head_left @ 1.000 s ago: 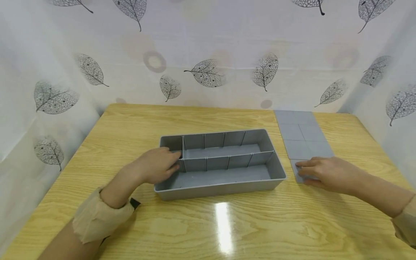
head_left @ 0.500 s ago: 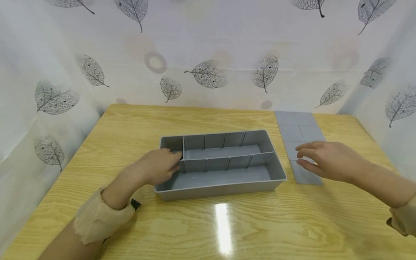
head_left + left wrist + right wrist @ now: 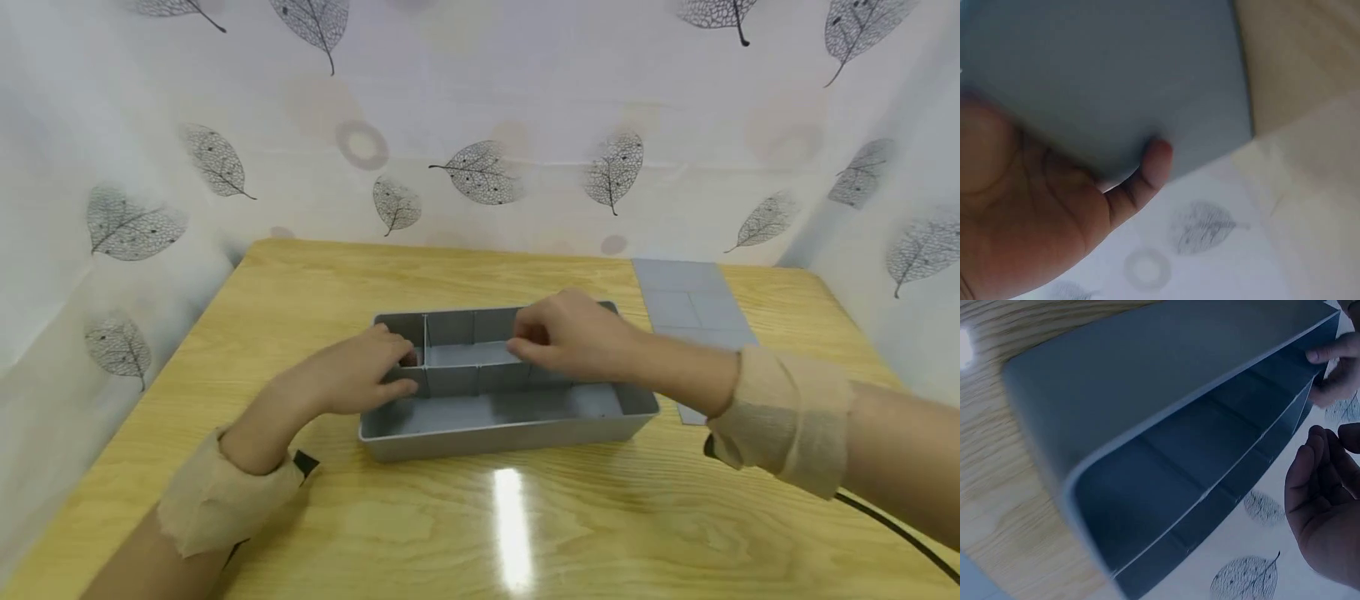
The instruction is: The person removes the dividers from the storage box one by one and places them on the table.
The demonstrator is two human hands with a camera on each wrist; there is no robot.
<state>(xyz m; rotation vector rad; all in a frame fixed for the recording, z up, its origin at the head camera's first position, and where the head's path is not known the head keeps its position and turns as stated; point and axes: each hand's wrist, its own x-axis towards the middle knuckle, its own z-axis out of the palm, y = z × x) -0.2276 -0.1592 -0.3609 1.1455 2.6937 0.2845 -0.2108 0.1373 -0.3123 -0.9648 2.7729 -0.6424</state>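
Note:
A long grey divided box [image 3: 495,435] stands mid-table, with thin upright dividers inside. My left hand [image 3: 337,371] reaches over its left end, fingers bent down into the back left compartment, thumb apart and towards the front one. In the left wrist view the little finger lies against the grey wall [image 3: 1116,69]. My right hand [image 3: 581,337] hovers over the box's right half, fingers loosely curled, covering part of the back row. In the right wrist view this right hand [image 3: 1329,519] shows nothing held, and the left hand [image 3: 1341,369] is at the far end.
Flat grey panels [image 3: 678,300] lie edge to edge on the wooden table [image 3: 420,533] to the right of the box, partly behind my right forearm. A leaf-print cloth [image 3: 525,100] hangs behind and at both sides. A black cable [image 3: 900,533] trails from the right wrist.
My right hand has risen from the grey panels and swung left over the box, its fingers curling. The left hand's thumb has spread away from its fingers. The box has hardly moved.

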